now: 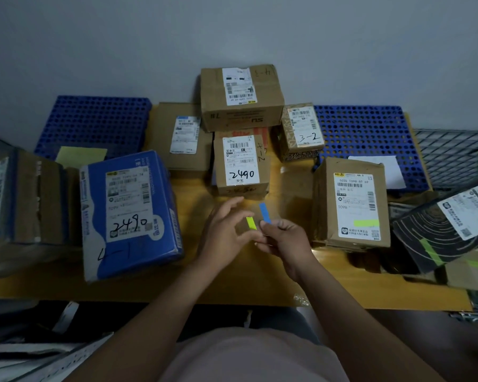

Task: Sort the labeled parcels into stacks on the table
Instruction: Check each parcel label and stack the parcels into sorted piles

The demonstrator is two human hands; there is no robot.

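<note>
Over the middle of the wooden table (232,282), my right hand (284,239) pinches a blue sticker strip (265,213) that stands upright. My left hand (224,230) pinches a yellow-green sticker strip (251,223) right beside it. Labeled parcels lie around them. A blue parcel marked 2490 (127,213) is at the left and a small brown box marked 2490 (242,164) is just beyond my hands. A brown box with a green sticker (353,205) stands at the right. Further back are a box marked 3-2 (301,130), a large box (240,97) and a flat brown box (180,136).
Blue perforated pallets lie at the back left (94,119) and back right (370,139). A black parcel with a white label (447,230) leans at the right edge. Another box (22,199) sits at the far left. A yellow sheet (80,157) lies behind the blue parcel.
</note>
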